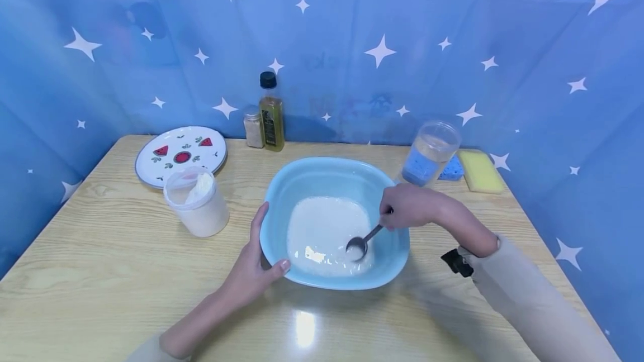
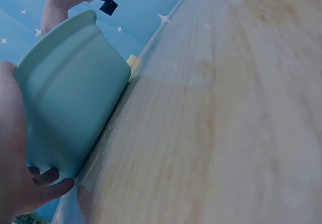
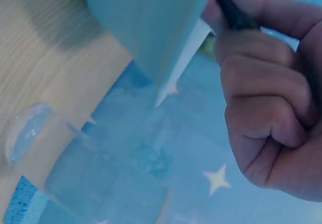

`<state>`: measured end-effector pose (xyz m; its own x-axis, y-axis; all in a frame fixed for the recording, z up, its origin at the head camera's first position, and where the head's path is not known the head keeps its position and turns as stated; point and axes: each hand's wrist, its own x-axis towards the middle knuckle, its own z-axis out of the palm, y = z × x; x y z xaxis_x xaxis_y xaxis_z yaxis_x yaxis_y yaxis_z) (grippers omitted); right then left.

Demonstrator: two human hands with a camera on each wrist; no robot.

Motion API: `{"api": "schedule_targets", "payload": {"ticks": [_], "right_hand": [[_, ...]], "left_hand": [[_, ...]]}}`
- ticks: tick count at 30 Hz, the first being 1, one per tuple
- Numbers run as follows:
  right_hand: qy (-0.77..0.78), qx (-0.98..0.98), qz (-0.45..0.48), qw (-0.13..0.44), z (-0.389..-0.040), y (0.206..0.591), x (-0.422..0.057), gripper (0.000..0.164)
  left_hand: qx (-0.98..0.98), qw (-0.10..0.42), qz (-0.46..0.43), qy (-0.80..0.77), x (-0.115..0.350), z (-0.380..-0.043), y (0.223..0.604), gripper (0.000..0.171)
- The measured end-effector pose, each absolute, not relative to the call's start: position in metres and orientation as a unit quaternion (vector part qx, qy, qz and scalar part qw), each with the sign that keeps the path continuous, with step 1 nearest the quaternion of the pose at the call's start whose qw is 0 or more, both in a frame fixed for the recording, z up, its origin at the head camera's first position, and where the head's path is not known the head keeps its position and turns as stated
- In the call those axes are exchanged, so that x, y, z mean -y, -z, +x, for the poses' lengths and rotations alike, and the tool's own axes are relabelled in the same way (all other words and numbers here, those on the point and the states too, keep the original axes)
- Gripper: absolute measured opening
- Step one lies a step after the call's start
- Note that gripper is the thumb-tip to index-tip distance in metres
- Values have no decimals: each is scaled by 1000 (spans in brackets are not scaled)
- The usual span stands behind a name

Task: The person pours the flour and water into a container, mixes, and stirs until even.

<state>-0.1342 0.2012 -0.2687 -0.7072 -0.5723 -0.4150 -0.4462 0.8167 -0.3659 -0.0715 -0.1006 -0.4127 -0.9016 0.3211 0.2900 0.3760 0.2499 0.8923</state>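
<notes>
A light blue basin stands on the wooden table with a smooth white liquid in it. My left hand holds the basin's near left side, thumb on the rim; in the left wrist view its fingers lie against the outer wall, low down. Over the basin's right rim, my right hand grips the dark handle of a round-bowled spoon. The spoon's bowl dips into the liquid. In the right wrist view thumb and forefinger pinch the black handle, the other fingers curled.
Left of the basin stand a white plastic tub and a watermelon-patterned plate. Behind are an oil bottle and a small shaker jar. At the back right stand a clear cup, a blue sponge and a yellow sponge.
</notes>
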Motion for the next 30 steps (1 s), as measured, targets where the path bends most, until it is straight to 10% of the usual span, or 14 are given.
{"api": "schedule_targets", "payload": {"ticks": [10, 23, 30], "right_hand": [[150, -947, -257, 119, -152, 293, -179, 32], [138, -891, -335, 273, -125, 276, -176, 24], [84, -946, -243, 200, -138, 264, -199, 22]], "left_hand": [[784, 22, -229, 576, 100, -73, 411, 100], [782, 20, -231, 579, 101, -74, 412, 101], [785, 18, -226, 577, 101, -74, 413, 101]]}}
